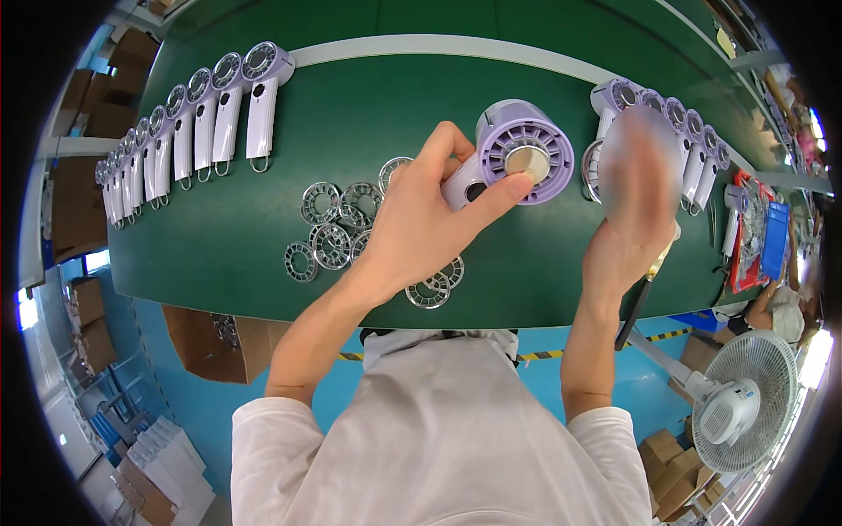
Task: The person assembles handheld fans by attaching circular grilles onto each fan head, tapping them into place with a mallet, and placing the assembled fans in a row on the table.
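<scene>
My left hand point(421, 210) grips a small purple handheld fan point(561, 145) above the middle of the table, its thumb on the round metallic disc at the centre of the fan head. The fan's front shows its inner vanes. Several loose chrome grille rings point(331, 245) lie beneath and beside my left forearm, some overlapping. My right hand point(627, 210) is raised at the right, smeared by motion, so its fingers do not read clearly. Beside its left edge a chrome ring point(592, 171) is partly visible; whether the hand touches it I cannot tell.
Rows of purple-and-white handheld fans line the green table point(421, 96) at left point(226, 114) and right point(697, 167). A dark-handled tool point(633, 311) lies at the right edge, near a red tray and blue bin point(775, 239). Below are a cardboard box point(210, 346) and a pedestal fan point(745, 403).
</scene>
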A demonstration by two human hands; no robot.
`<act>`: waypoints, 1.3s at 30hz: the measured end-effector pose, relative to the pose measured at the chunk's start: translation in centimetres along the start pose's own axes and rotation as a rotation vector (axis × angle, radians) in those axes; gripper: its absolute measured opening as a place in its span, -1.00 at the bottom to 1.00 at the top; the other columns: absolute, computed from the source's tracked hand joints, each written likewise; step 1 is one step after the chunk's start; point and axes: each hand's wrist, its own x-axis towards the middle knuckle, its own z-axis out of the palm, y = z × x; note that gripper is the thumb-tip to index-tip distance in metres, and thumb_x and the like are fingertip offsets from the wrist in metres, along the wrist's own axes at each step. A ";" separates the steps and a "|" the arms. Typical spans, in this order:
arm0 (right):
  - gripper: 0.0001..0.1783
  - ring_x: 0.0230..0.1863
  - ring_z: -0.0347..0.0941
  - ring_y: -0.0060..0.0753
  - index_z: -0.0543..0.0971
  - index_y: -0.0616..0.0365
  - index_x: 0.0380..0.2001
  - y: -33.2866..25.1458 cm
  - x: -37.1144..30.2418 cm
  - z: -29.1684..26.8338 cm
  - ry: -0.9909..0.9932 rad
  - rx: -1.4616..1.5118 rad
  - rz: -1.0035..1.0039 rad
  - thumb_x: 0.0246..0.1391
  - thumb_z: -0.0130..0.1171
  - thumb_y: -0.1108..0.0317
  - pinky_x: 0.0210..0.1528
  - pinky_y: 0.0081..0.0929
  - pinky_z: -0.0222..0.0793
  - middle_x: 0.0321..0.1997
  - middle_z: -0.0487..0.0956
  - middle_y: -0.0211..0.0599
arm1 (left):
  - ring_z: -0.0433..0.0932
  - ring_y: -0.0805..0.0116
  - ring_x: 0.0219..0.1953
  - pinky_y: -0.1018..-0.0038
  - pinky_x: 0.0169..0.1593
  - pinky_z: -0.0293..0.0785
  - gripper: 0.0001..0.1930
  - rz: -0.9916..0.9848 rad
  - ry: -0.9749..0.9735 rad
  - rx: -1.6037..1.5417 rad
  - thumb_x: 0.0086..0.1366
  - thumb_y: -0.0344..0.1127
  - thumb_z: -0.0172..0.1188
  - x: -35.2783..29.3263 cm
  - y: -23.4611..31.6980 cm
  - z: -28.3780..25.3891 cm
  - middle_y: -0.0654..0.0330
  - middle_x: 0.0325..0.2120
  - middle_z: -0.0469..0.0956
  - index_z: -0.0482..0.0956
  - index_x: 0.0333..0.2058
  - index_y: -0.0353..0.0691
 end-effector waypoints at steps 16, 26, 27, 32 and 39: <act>-0.31 -0.39 0.16 -0.62 0.58 0.07 0.08 -2.3 -0.7 1.1 -0.384 0.002 0.295 -0.20 0.57 0.23 -0.34 -0.62 0.16 -0.32 0.24 -0.53 | 0.48 0.47 -0.62 0.51 -0.54 0.36 -0.59 0.153 0.063 -0.018 0.32 -0.11 0.30 -1.0 -0.3 -0.5 0.11 -0.60 0.57 0.30 -0.29 -0.29; -0.32 -0.37 0.15 -0.62 0.57 0.09 0.09 -3.7 -0.3 0.7 -0.404 0.130 0.401 -0.19 0.55 0.30 -0.30 -0.62 0.20 -0.30 0.25 -0.53 | 0.48 0.49 -0.63 0.53 -0.56 0.35 -0.58 0.176 0.089 -0.029 0.27 -0.14 0.36 -1.4 -0.5 -0.3 0.11 -0.60 0.59 0.30 -0.31 -0.28; -0.32 -0.37 0.15 -0.62 0.57 0.10 0.09 -4.0 -0.2 0.5 -0.400 0.129 0.393 -0.18 0.55 0.31 -0.30 -0.62 0.20 -0.30 0.25 -0.54 | 0.48 0.49 -0.63 0.53 -0.56 0.35 -0.58 0.181 0.084 -0.033 0.26 -0.15 0.37 -1.5 -0.2 -0.3 0.11 -0.60 0.59 0.30 -0.31 -0.27; -0.32 -0.37 0.15 -0.63 0.56 0.13 0.10 -3.3 -0.1 0.9 -0.415 0.172 0.413 -0.17 0.54 0.34 -0.31 -0.64 0.19 -0.29 0.25 -0.54 | 0.49 0.49 -0.62 0.53 -0.55 0.35 -0.59 0.153 0.075 -0.035 0.26 -0.16 0.38 -1.0 -0.8 -0.5 0.12 -0.60 0.59 0.30 -0.31 -0.27; -0.34 -0.38 0.14 -0.68 0.55 0.18 0.11 -3.0 -0.2 0.9 -0.423 0.217 0.440 -0.12 0.52 0.39 -0.35 -0.68 0.16 -0.28 0.26 -0.54 | 0.49 0.51 -0.62 0.54 -0.55 0.35 -0.59 0.129 0.078 -0.064 0.26 -0.16 0.38 -1.1 -1.0 -0.3 0.12 -0.60 0.60 0.30 -0.32 -0.26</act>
